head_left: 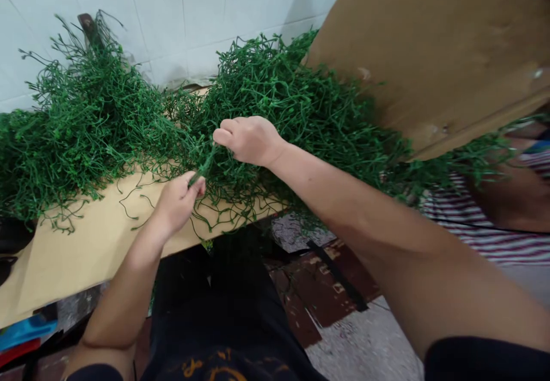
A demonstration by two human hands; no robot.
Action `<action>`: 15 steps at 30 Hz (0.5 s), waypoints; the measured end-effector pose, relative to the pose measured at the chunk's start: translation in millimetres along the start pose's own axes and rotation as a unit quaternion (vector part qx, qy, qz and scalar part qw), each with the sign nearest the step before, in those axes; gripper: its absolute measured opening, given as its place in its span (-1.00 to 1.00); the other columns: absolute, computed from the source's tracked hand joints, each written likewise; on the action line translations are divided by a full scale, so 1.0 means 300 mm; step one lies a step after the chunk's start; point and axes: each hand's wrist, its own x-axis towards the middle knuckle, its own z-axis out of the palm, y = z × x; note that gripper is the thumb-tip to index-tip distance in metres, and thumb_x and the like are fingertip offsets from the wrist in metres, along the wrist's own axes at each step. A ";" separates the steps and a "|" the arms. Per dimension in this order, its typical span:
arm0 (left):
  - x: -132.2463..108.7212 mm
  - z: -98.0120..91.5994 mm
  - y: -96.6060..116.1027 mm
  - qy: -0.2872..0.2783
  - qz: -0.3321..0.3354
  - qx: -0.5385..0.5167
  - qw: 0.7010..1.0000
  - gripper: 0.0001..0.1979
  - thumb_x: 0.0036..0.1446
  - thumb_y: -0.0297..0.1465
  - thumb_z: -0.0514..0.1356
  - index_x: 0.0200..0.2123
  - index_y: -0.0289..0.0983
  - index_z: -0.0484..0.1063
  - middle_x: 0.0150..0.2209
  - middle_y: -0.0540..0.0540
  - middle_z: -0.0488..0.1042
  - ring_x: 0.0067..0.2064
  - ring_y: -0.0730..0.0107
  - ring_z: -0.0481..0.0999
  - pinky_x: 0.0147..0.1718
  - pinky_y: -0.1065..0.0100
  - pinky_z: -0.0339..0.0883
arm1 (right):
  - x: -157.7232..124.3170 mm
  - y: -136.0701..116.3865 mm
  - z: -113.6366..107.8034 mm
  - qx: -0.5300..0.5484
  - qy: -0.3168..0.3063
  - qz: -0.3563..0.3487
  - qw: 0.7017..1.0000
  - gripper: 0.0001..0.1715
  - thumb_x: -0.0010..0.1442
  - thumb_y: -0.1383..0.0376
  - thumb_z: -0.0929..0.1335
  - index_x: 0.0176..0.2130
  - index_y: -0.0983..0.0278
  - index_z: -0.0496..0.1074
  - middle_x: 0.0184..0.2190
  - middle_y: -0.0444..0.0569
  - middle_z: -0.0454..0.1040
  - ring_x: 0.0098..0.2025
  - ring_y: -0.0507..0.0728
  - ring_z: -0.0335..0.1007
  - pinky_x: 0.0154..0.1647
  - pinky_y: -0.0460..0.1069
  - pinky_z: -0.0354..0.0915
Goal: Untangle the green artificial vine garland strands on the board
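My left hand (178, 197) is closed around the lower end of a small bunch of green plastic stems (207, 164). Above it and slightly to the right, my right hand (249, 139) pinches the upper part of the same bunch, its fingertips hiding the end. The bunch runs slanting between the two hands. Behind them lies a large heap of loose green plastic stems (275, 91), with a second thick heap (86, 117) to the left. Thin single stems are scattered on the cardboard (86, 243) under my left hand.
A big cardboard sheet (433, 54) leans in from the upper right, over part of the heap. White wall tiles (158, 14) stand behind. A person in a striped shirt (468, 220) is at the right. Blue and red items (28, 332) lie lower left.
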 end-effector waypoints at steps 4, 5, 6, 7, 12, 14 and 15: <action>-0.135 0.021 0.043 -0.084 -0.024 -0.054 0.995 -0.60 0.19 -0.15 -0.02 -0.62 -0.24 0.19 -0.64 0.04 0.15 -0.58 0.49 0.12 -0.57 0.40 0.02 | 0.023 0.197 -0.016 -0.006 0.059 0.081 0.995 -0.71 0.15 0.41 0.18 -0.19 0.32 0.42 -0.31 0.00 0.48 -0.35 0.06 0.34 -0.43 -0.03 0.09; -0.164 0.017 0.045 -0.104 -0.030 -0.053 0.993 -0.59 0.19 -0.14 -0.02 -0.61 -0.24 0.20 -0.63 0.04 0.16 -0.57 0.49 0.13 -0.57 0.40 0.01 | 0.021 0.252 -0.032 -0.005 0.111 0.143 0.983 -0.71 0.16 0.40 0.18 -0.19 0.35 0.42 -0.33 0.01 0.48 -0.35 0.05 0.35 -0.42 -0.03 0.11; -0.184 0.010 0.041 -0.111 -0.037 -0.057 0.991 -0.59 0.19 -0.13 -0.01 -0.60 -0.25 0.22 -0.62 0.03 0.18 -0.56 0.49 0.14 -0.57 0.40 0.02 | 0.017 0.297 -0.050 0.009 0.158 0.172 0.972 -0.70 0.19 0.34 0.18 -0.18 0.36 0.42 -0.33 0.02 0.48 -0.31 0.04 0.37 -0.38 -0.03 0.13; -0.193 0.004 0.033 -0.102 -0.050 -0.069 0.991 -0.58 0.18 -0.11 -0.01 -0.60 -0.25 0.24 -0.62 0.03 0.18 -0.56 0.50 0.14 -0.58 0.40 0.01 | 0.012 0.325 -0.069 0.030 0.184 0.179 0.966 -0.68 0.22 0.28 0.17 -0.20 0.35 0.42 -0.30 0.02 0.49 -0.23 0.05 0.38 -0.31 -0.04 0.17; -0.089 0.003 -0.022 0.051 -0.085 -0.196 0.976 -0.55 0.00 0.03 0.13 -0.56 -0.25 0.26 -0.67 0.10 0.08 -0.62 0.57 0.04 -0.64 0.43 -0.10 | 0.015 0.194 -0.120 0.072 0.061 0.151 0.984 -0.72 0.03 0.50 0.23 -0.23 0.41 0.42 -0.20 0.07 0.52 -0.18 0.16 0.43 -0.23 0.04 0.23; -0.043 0.007 -0.024 0.056 -0.077 -0.228 0.969 -0.55 -0.02 0.04 0.15 -0.53 -0.26 0.29 -0.70 0.12 0.05 -0.64 0.58 0.02 -0.65 0.43 -0.11 | 0.029 0.109 -0.123 0.134 0.047 0.103 0.985 -0.77 0.01 0.54 0.24 -0.33 0.38 0.42 -0.26 0.01 0.52 -0.22 0.11 0.41 -0.22 0.01 0.25; -0.031 0.007 -0.021 0.056 -0.072 -0.232 0.968 -0.56 -0.01 0.03 0.15 -0.52 -0.26 0.31 -0.71 0.12 0.05 -0.64 0.58 0.03 -0.65 0.43 -0.10 | 0.034 0.079 -0.122 0.173 0.051 0.098 0.979 -0.81 0.01 0.53 0.24 -0.39 0.36 0.41 -0.33 -0.03 0.50 -0.26 0.08 0.40 -0.23 -0.01 0.25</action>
